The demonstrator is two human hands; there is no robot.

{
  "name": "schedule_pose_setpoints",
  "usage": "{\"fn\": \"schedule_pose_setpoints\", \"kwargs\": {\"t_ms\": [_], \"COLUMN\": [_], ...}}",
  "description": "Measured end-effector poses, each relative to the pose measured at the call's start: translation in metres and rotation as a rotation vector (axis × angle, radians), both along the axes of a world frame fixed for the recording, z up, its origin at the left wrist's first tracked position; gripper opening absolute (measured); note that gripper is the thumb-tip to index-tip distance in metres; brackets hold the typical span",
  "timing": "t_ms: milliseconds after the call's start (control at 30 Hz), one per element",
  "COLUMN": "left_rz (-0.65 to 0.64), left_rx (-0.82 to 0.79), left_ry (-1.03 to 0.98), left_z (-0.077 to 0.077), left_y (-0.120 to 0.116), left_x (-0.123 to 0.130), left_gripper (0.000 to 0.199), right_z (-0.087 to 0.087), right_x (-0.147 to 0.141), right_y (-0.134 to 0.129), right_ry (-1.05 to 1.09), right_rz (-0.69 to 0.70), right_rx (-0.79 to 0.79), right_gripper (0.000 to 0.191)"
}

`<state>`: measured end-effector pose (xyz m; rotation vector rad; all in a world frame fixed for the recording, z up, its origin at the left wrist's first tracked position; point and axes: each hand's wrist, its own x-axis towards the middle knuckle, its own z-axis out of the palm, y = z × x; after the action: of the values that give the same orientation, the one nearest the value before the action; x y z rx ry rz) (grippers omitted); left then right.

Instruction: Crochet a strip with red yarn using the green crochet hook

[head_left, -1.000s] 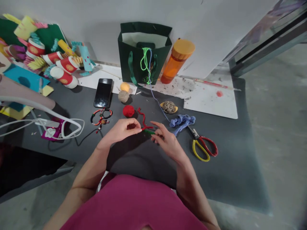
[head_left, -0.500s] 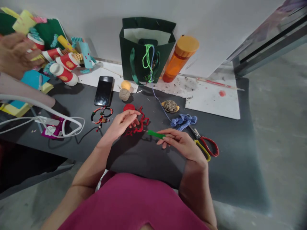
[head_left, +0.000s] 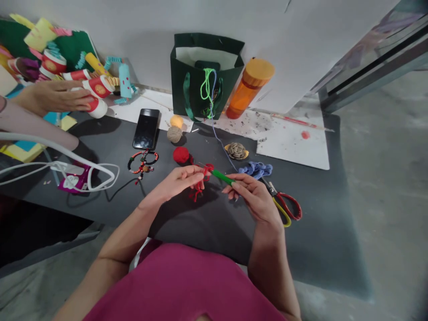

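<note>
My right hand [head_left: 252, 191] is closed around the green handle of a crochet hook [head_left: 222, 177], whose thin metal shaft points left and up. Between the fingertips of my left hand [head_left: 185, 180] is a strip of red crochet work [head_left: 199, 187], part of it hanging below the fingers. The hook's shaft meets the red yarn at the left fingertips; whether it passes through a loop is too small to tell. Just behind my left hand lies a red yarn ball [head_left: 181, 154]. Blue crocheted yarn [head_left: 256, 170] rests beyond my right hand, beside scissors [head_left: 284, 205] with red and yellow handles.
At the back stand a dark green paper bag [head_left: 187, 98] and an orange bottle [head_left: 249, 89]. A phone [head_left: 146, 129], beaded bracelets [head_left: 142, 162], small yarn balls [head_left: 174, 133] and a crocheted rosette [head_left: 236, 151] lie around. Another person's hand [head_left: 56, 96] touches a paper cup [head_left: 96, 107] at left.
My left hand has moved slightly right and down, lifting the red crochet work, and uncovers the red ball. The hook now tilts up leftward. The other person's hand has come down onto a cup.
</note>
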<state>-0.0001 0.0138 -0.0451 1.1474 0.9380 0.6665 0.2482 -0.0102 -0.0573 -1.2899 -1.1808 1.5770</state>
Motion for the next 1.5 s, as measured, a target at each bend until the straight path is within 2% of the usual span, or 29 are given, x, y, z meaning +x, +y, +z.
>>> {"fn": "schedule_pose_setpoints", "kwargs": {"t_ms": [167, 300, 467, 600, 733, 800, 867, 933, 967, 1067, 1133, 1200, 1267, 1367, 1500], "left_rz": [-0.007, -0.044, 0.081, 0.139, 0.179, 0.178, 0.123, 0.001, -0.075, -0.253, -0.284, -0.243, -0.149, 0.004, 0.146], "left_rx": [0.032, 0.038, 0.071, 0.054, 0.050, 0.085, 0.122, 0.120, 0.102, 0.045, 0.027, 0.018, 0.019, 0.005, -0.056], "left_ry": [0.044, 0.051, 0.007, -0.086, -0.074, -0.034, 0.002, 0.018, 0.015, 0.005, 0.027, 0.068, 0.100, 0.084, -0.013], "left_z": [-0.002, 0.000, 0.000, -0.004, -0.006, -0.004, -0.001, 0.003, 0.005, 0.008, 0.008, 0.007, 0.006, 0.003, -0.004], "left_y": [0.001, 0.000, -0.001, -0.001, -0.004, -0.005, -0.005, -0.005, -0.006, -0.007, -0.007, -0.007, -0.006, -0.005, -0.005], "left_x": [0.002, 0.002, 0.000, 0.000, 0.004, 0.004, 0.004, 0.003, 0.002, 0.002, 0.002, 0.003, 0.004, 0.005, 0.008], "left_gripper": [0.037, 0.040, 0.044, 0.055, 0.050, 0.047, 0.046, 0.044, 0.043, 0.040, 0.039, 0.037, 0.035, 0.035, 0.040], "right_z": [-0.001, -0.001, -0.002, -0.007, -0.015, -0.018, -0.020, -0.019, -0.019, -0.019, -0.021, -0.022, -0.023, -0.023, -0.027], "right_x": [-0.006, -0.016, -0.027, -0.035, -0.047, -0.051, -0.054, -0.055, -0.055, -0.052, -0.050, -0.047, -0.046, -0.047, -0.053], "right_y": [0.000, -0.002, -0.003, -0.004, -0.008, -0.011, -0.014, -0.016, -0.017, -0.017, -0.016, -0.015, -0.015, -0.017, -0.020], "right_ry": [0.034, 0.096, 0.166, 0.204, 0.194, 0.106, -0.025, -0.122, -0.141, -0.132, -0.167, -0.238, -0.291, -0.306, -0.377], "right_rz": [-0.018, -0.007, 0.025, -0.004, 0.033, 0.034, -0.082, -0.205, -0.214, -0.057, 0.006, -0.032, -0.117, -0.183, -0.143], "right_rx": [-0.029, -0.078, -0.133, -0.148, -0.113, -0.021, 0.150, 0.315, 0.366, 0.409, 0.418, 0.433, 0.450, 0.507, 0.726], "right_gripper": [0.042, 0.045, 0.045, 0.049, 0.049, 0.045, 0.039, 0.035, 0.039, 0.050, 0.040, 0.026, 0.020, 0.022, 0.028]}}
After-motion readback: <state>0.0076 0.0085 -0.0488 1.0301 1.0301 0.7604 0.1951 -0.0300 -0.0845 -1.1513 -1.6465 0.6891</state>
